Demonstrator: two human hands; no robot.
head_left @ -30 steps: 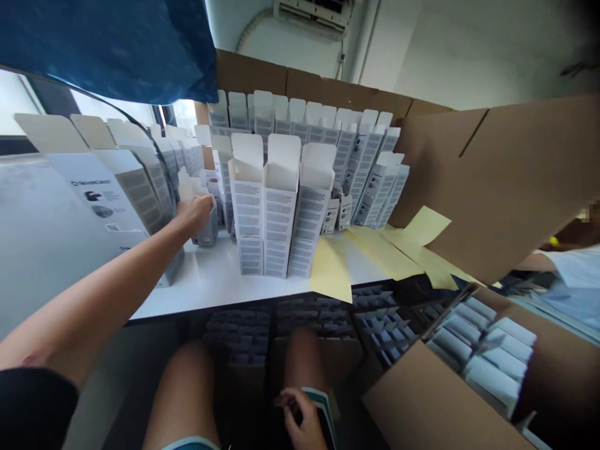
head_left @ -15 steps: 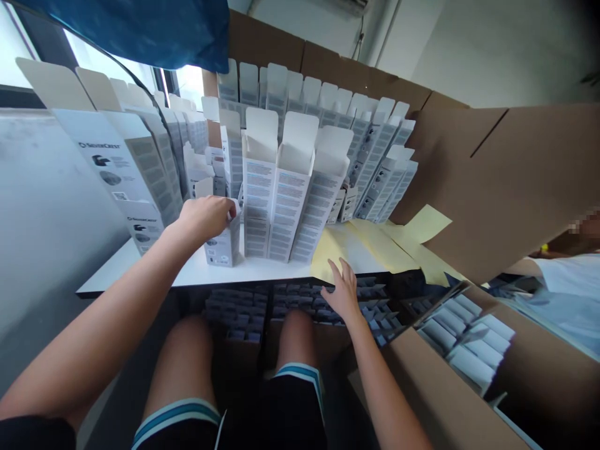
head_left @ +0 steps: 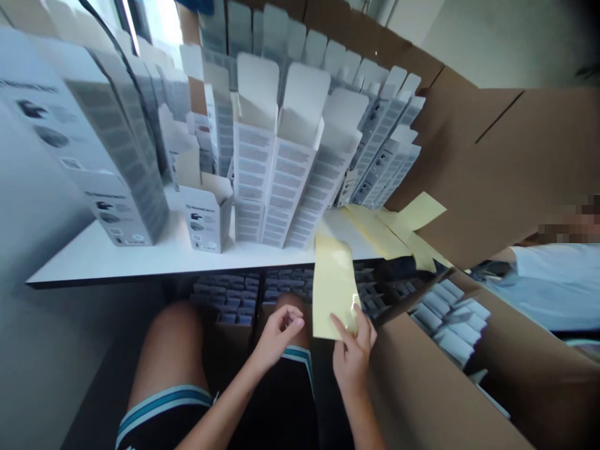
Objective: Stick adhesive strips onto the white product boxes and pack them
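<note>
The right hand (head_left: 352, 350) grips the lower edge of a yellow sheet (head_left: 332, 287), thumb and fingers pinched on the paper, so that the sheet stands up and away from the hand with its far end over the near edge of the counter (head_left: 94, 259). The left hand (head_left: 277, 336) sits just beside the right hand, at the same height, above the person's knee; its fingers are loosely curled with the fingertips drawn together, it holds nothing, and it is near the sheet's lower left corner without touching it. Below and beyond both hands, under the counter, lie trays of small grey boxes (head_left: 225, 299). To the right of the right hand stands an open cardboard carton (head_left: 422, 400) with white boxes packed in its far end. Beyond the hands, on the counter, more yellow sheets (head_left: 398, 231) lie fanned out past the held sheet. Beyond the left hand stands a short open white box (head_left: 206, 215), flap up, and just behind it a dense group of tall open white boxes (head_left: 281, 169) in rows. Behind those, a brown cardboard wall (head_left: 469, 156) closes the far and right sides. At the far right, another person's light sleeve (head_left: 553, 281) is in view.
</note>
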